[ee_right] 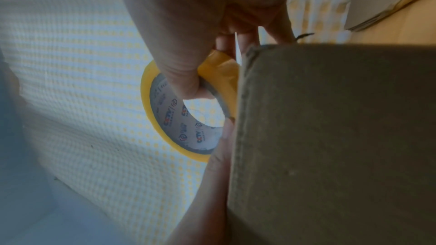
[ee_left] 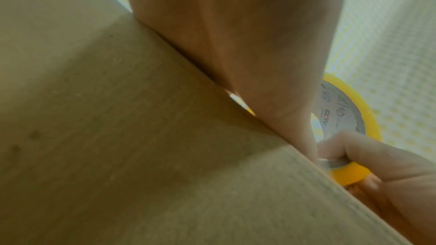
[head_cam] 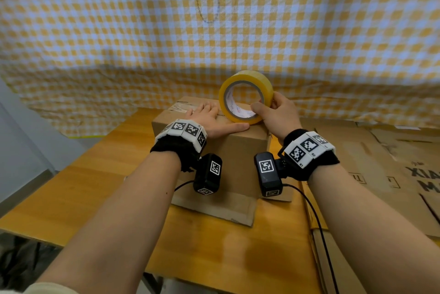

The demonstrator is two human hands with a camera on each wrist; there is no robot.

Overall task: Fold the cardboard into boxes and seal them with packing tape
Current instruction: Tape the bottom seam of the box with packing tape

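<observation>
From the head view, our left hand [head_cam: 209, 119] lies flat, fingers straight, on the box [head_cam: 240, 150] at the counter's [head_cam: 95, 174] centre, likely pinning the flaps for sealing. At its 3 o'clock, our right hand [head_cam: 276, 112] holds the tape roll [head_cam: 245, 96] upright on the box top.

The left wrist view shows the palm pressed along the box edge.

The right wrist view shows the grip: thumb [ee_right: 186, 77] hooked inside the roll's core.
</observation>
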